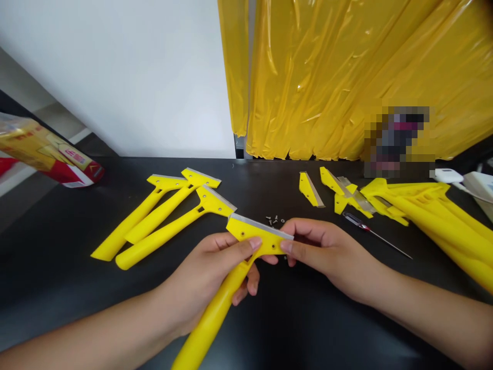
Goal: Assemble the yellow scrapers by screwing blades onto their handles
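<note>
A yellow scraper [221, 298] with a metal blade along its top edge is held between both hands at the middle of the view. My left hand [215, 267] is closed round its neck, the thumb lying on the yellow head. At the head's right end, my right hand [323, 249] pinches the corner between thumb and fingers. Two dark screw holes show in the head. Just behind it, several small screws [272, 221] lie on the black table [308, 318]. Part of the fingers of both hands is hidden behind the scraper.
Three yellow scrapers [162, 226] lie at left. Loose yellow head plates [309, 189], a screwdriver [362, 223] and yellow handles [435, 216] lie at right. A red-and-gold package [54, 151] stands far left; a white case [447, 175] sits far right. Yellow sheeting [327, 77] hangs behind.
</note>
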A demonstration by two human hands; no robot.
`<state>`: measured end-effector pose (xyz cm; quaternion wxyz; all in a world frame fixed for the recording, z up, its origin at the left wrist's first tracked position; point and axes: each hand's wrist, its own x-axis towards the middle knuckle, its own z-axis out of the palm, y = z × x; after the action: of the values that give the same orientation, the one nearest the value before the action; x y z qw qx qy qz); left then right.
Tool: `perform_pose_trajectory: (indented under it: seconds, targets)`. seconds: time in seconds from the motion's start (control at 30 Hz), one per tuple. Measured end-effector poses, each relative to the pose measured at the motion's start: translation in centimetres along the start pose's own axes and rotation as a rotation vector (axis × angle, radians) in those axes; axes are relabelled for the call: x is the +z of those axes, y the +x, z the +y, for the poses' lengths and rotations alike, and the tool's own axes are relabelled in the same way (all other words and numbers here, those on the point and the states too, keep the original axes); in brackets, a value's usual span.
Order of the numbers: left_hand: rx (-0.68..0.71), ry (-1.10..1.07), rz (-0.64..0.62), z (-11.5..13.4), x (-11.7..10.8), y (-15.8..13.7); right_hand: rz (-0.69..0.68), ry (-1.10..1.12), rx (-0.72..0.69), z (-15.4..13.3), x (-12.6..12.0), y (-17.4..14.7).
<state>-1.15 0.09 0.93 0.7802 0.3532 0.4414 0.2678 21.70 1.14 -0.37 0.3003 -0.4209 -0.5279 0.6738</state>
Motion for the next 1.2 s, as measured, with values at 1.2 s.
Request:
perform_pose_trajectory:
  seconds: [1.2]
  targets:
    - [-0.001, 0.108, -0.015, -0.42, 0.05, 0.03, 0.020, -0.024, -0.054, 0.03, -0.07, -0.11]
